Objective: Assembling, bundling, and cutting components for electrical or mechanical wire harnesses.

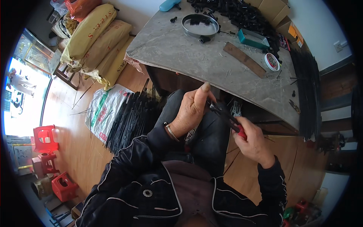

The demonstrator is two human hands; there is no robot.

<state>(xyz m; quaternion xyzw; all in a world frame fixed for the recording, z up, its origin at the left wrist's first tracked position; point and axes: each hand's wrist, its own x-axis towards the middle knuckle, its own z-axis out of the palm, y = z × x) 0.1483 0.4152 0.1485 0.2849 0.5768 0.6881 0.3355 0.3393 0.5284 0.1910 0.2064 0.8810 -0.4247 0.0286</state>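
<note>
Over my lap, my left hand is closed with its thumb pointing up. Whatever lies in its fingers is hidden behind the hand. Close by on the right, my right hand grips a dark tool with a red handle. The tool slants up and left, and its far end comes close to the left hand's fingers; I cannot tell whether they touch. Its exact kind is unclear. Beyond both hands stands a grey stone-topped table.
On the table are a round metal tin, a wooden strip, a teal tray, a small round tub, pliers and piled black parts. Black rods lie on the floor at left, near stacked yellow sacks and red stools.
</note>
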